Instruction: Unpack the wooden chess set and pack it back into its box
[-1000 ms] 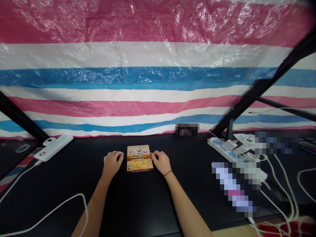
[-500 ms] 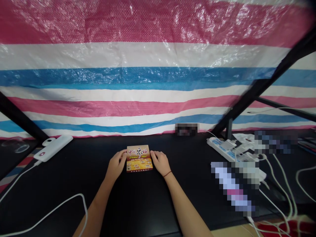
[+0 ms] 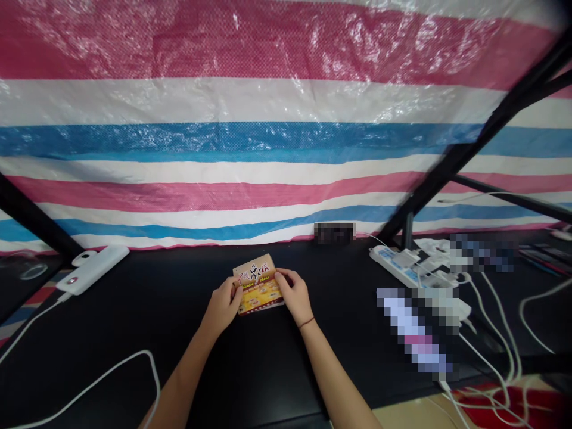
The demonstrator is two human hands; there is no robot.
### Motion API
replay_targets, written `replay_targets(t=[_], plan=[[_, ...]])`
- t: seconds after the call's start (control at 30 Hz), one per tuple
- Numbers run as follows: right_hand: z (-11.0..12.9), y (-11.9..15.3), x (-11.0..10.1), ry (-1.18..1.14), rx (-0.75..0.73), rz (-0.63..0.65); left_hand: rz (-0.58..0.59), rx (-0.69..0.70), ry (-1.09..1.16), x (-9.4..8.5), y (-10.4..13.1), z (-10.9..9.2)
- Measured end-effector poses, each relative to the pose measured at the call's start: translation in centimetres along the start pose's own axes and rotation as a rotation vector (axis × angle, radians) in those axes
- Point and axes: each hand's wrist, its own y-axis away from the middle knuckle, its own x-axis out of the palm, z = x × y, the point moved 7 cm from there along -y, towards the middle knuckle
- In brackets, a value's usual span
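Observation:
A small flat box (image 3: 261, 291) printed "Chinese chess", brown at the top and yellow below, is turned slightly counterclockwise over the black table (image 3: 250, 369). My left hand (image 3: 224, 302) grips its left edge, with the thumb on the printed face. At the right edge, my right hand (image 3: 295, 294) holds it the same way, thumb near the upper right corner. The undersides of the fingers are hidden behind the box.
A white device (image 3: 93, 271) with a cable lies at the left. On the right are a power strip (image 3: 395, 267), blurred-out items and tangled white cables. A small dark object (image 3: 334, 233) stands at the back by the striped sheet (image 3: 223, 196).
The box has turned counterclockwise and shifted slightly right. My left hand has moved right, its thumb now over the printed face. The view has shifted a little.

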Motion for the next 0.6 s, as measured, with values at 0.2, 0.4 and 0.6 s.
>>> replay_targets(t=[0.2, 0.4, 0.6], plan=[[5.8, 1.4, 3.7, -0.260, -0.067, 0.155, -0.103, -0.110, 0.068, -3.6, -0.5, 0.7], [11.4, 4.7, 9.8, -0.127, -0.357, 0.453, -0.492, -0.239, 0.238, -11.9, 0.3, 0.9], [8.9, 2.5, 5.8, -0.010, -0.399, 0.306, -0.386, -0.106, -0.004, -10.9, 0.0, -1.2]])
